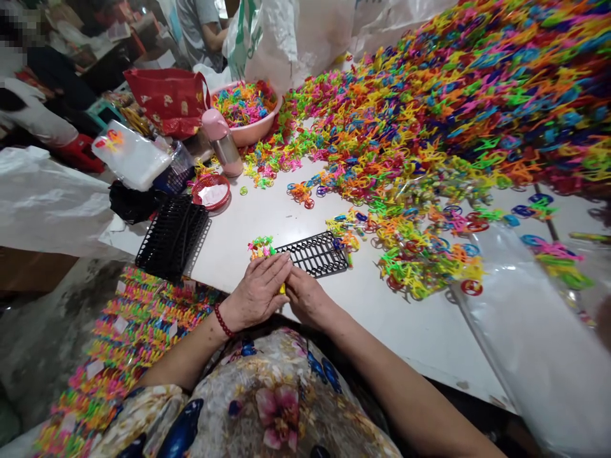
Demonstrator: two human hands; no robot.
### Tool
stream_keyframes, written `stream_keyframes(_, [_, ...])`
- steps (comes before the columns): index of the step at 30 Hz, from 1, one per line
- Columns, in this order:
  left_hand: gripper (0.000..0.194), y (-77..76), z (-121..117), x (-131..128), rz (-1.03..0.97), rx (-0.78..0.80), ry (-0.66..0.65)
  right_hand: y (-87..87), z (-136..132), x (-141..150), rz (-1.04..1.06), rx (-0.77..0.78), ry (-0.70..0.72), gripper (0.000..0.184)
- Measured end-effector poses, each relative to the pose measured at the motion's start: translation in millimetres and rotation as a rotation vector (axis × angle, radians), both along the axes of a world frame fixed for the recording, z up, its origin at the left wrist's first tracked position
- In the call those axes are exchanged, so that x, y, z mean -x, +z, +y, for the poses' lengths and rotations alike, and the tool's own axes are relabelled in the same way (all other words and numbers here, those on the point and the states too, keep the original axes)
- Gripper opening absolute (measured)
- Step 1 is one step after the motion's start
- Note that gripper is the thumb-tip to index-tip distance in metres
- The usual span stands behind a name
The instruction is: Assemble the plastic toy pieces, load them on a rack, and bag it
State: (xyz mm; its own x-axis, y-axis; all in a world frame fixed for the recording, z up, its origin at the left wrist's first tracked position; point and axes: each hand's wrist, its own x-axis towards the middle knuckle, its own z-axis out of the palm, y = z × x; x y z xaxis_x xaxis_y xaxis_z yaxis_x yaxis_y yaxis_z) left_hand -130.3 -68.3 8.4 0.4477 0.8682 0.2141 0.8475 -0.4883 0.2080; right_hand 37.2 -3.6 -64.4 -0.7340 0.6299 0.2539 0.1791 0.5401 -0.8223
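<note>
My left hand (258, 287) lies flat with its fingers stretched out over the fingertips of my right hand (305, 298). The fingers of my right hand are curled and partly hidden under the left. A small yellow plastic piece (282, 289) shows between the two hands; most of it is covered. Just beyond them a black plastic rack (315, 254) with rows of slots lies on the white table (272, 213), its left end hidden by my hands. Small bright plastic figures (261, 247) stand at the rack's left end, past my left fingers.
Loose coloured toy pieces (420, 152) are heaped across the back and right. More black racks (172, 238) are stacked at left, near a red basket (210, 193), a pink-lidded bottle (222, 143) and a pink basin (252, 130). Clear plastic bags (534, 331) lie at right. Filled rows (138, 318) sit below left.
</note>
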Motion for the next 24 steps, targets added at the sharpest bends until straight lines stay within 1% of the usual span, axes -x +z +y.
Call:
stream_keyframes(2, [0.066, 2.3, 0.5, -1.5, 0.034, -0.007, 0.033, 2.6, 3.0, 0.3, -0.024, 0.045, 0.001, 0.022])
stream_keyframes(5, [0.062, 5.0, 1.9, -3.6, 0.042, -0.034, 0.063, 1.8, 5.0, 0.0, -0.017, 0.082, -0.001, 0.020])
stream_keyframes(7, [0.060, 4.9, 2.9, -4.4, 0.021, -0.043, 0.023, -2.5, 2.5, 0.3, 0.021, 0.080, -0.025, 0.021])
stream_keyframes(9, [0.056, 3.0, 3.5, -5.2, 0.004, -0.043, -0.026, -8.3, -2.5, 1.9, 0.068, 0.071, -0.076, 0.027])
stream_keyframes(12, [0.048, -1.3, 3.9, -7.8, -0.010, -0.049, -0.043, -13.2, -10.3, 5.8, 0.125, 0.051, -0.112, 0.030])
stream_keyframes(15, [0.044, -2.4, 3.5, -11.1, -0.020, -0.050, -0.015, -6.5, -10.8, 5.3, 0.144, 0.059, -0.074, 0.025])
stream_keyframes(17, [0.044, 0.1, 2.7, -11.4, -0.016, -0.026, -0.012, 3.5, -4.7, -2.4, 0.123, 0.089, -0.067, 0.022])
stream_keyframes(18, [0.046, 2.1, 2.3, -10.5, -0.013, -0.011, -0.026, 9.0, 0.3, -9.3, 0.105, 0.087, -0.095, 0.021])
stream_keyframes(19, [0.048, 4.3, 2.1, -8.8, -0.017, -0.004, -0.041, 14.3, 6.7, -18.1, 0.078, 0.067, -0.155, 0.020])
stream_keyframes(20, [0.050, 6.4, 2.3, -6.4, -0.031, -0.007, -0.044, 18.8, 14.0, -28.3, 0.035, 0.029, -0.251, 0.018])
stream_keyframes(21, [0.051, 8.1, 3.3, -3.5, -0.056, -0.025, -0.028, 22.4, 22.0, -39.5, -0.024, -0.022, -0.378, 0.016])
stream_keyframes(23, [0.053, 9.7, 8.2, 3.1, -0.114, -0.090, 0.069, 26.5, 38.3, -61.2, -0.203, -0.126, -0.643, 0.015])
stream_keyframes(24, [0.053, 9.4, 12.3, 6.3, -0.132, -0.122, 0.133, 27.1, 45.3, -70.5, -0.308, -0.159, -0.740, 0.015])
